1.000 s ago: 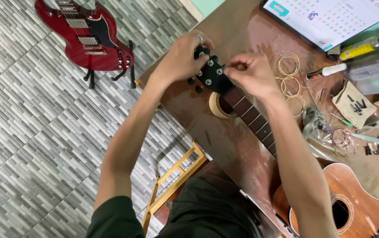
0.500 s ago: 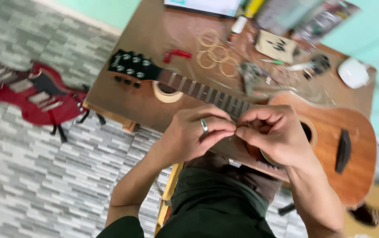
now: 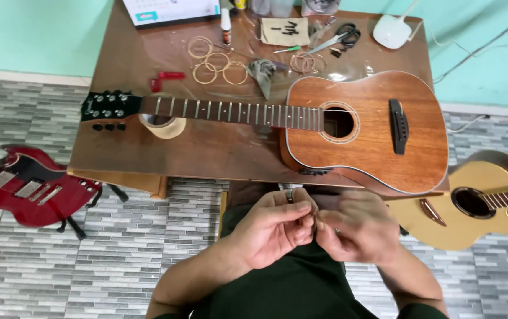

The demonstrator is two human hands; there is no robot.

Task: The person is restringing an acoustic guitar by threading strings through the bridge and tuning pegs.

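Head view: left hand (image 3: pixel 271 227) and right hand (image 3: pixel 357 227) curled, fingertips pinched together over lap, held item too small to tell. Acoustic guitar (image 3: pixel 324 124) flat on brown table (image 3: pixel 147 153), just beyond hands.

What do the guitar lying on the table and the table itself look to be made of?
The acoustic guitar looks like reddish-brown wood with a satin to glossy finish: grain lines show on the top and light glints off it. Its bridge and fretboard seem a darker wood, with pale metal-looking frets. The table looks like brown wood or veneer, smooth and shiny; reflections leave that open.
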